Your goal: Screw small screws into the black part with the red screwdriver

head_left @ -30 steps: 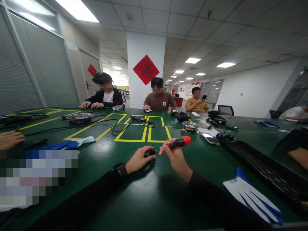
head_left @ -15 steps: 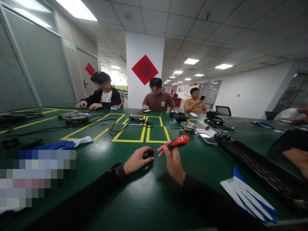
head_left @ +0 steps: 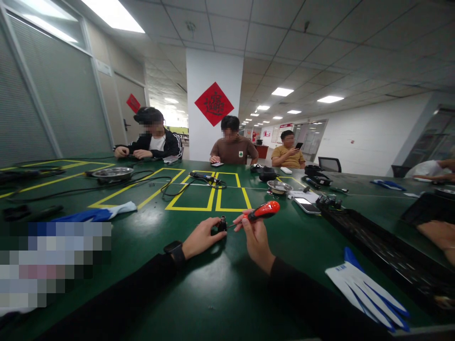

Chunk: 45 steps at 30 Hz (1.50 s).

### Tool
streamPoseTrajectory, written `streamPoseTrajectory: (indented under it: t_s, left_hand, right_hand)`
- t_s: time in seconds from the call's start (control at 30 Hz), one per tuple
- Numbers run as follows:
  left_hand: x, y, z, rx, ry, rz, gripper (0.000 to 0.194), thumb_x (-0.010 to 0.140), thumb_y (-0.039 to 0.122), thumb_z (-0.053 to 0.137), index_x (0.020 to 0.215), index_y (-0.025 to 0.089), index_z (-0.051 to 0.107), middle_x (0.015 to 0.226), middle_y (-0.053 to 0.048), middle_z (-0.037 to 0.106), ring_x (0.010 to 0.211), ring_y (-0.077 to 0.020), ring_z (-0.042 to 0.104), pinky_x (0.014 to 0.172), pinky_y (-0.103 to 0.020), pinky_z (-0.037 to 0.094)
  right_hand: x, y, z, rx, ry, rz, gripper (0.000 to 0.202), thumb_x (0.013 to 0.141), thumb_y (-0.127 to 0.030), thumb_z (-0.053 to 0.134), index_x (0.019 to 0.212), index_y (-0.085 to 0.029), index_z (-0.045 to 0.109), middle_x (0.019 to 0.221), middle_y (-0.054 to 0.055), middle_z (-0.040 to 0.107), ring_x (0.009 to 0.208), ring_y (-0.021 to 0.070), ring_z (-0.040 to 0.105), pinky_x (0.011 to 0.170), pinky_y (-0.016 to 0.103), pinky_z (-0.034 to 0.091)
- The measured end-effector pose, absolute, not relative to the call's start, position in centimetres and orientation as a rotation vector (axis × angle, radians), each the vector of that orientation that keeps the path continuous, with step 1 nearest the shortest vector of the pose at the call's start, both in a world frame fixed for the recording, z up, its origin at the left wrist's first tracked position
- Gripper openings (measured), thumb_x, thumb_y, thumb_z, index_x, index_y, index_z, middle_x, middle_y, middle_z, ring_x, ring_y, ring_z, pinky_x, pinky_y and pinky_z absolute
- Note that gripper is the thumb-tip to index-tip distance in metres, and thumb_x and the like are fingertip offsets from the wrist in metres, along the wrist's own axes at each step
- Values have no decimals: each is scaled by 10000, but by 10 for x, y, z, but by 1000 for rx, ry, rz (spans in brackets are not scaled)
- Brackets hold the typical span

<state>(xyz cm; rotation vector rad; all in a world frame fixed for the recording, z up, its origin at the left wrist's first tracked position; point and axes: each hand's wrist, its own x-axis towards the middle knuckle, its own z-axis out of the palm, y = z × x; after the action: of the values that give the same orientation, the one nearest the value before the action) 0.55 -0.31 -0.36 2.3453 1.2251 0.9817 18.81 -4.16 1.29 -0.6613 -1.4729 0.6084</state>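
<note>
Between the thumb and fingers of my left hand (head_left: 203, 235) stands a small black cylindrical part (head_left: 222, 224) with a metal top, upright on the green table (head_left: 213, 293). My left hand is closed on it. A screwdriver (head_left: 263, 211) with a red and black handle is gripped in my right hand (head_left: 256, 234). Its handle points up and to the right, and its thin shaft reaches left to the side of the black part. Whether the tip touches the part or sits in a screw is too small to tell.
White-and-blue gloves (head_left: 366, 289) lie at the right, beside a long black tray (head_left: 387, 251). A phone (head_left: 306, 205), a metal bowl (head_left: 279, 186) and another metal dish (head_left: 113, 174) are farther back. Cables (head_left: 167, 187) cross the yellow-taped table. Several people sit around it.
Both hands, the black part and the screwdriver hold almost the same places. The hands of the person at the far left have shifted slightly.
</note>
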Motion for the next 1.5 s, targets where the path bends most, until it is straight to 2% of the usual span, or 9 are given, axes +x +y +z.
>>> streamPoseTrajectory:
  t_s: [0.6, 0.77, 1.03, 1.5]
  left_hand:
    - [5, -3, -2, 2361, 1206, 951, 355, 783, 368, 550, 1079, 176, 582, 1012, -75, 624, 915, -216, 565, 849, -324, 420]
    - [7, -8, 3, 2346, 1162, 966, 320, 773, 327, 553, 1058, 182, 540, 931, -40, 628, 824, -184, 572, 769, -290, 435]
    - [8, -10, 5, 2336, 1173, 959, 288, 773, 365, 555, 989, 174, 540, 854, -24, 618, 757, -164, 562, 713, -268, 432]
    - [8, -10, 8, 2313, 1085, 975, 285, 769, 329, 574, 998, 162, 602, 928, -46, 643, 836, -186, 575, 791, -290, 441]
  right_hand:
    - [187, -43, 14, -649, -1480, 632, 174, 887, -313, 443, 1011, -193, 457, 814, 24, 619, 644, 146, 596, 680, 308, 475]
    - [188, -43, 14, -657, -1483, 644, 166, 895, -300, 429, 1025, -197, 442, 831, 26, 617, 652, 144, 599, 681, 309, 474]
    - [187, -44, 16, -677, -1497, 626, 158, 898, -301, 421, 1014, -197, 450, 827, 23, 614, 664, 146, 603, 695, 312, 470]
    - [187, -44, 14, -676, -1470, 631, 177, 892, -314, 436, 1022, -195, 450, 805, 19, 623, 638, 145, 603, 680, 310, 473]
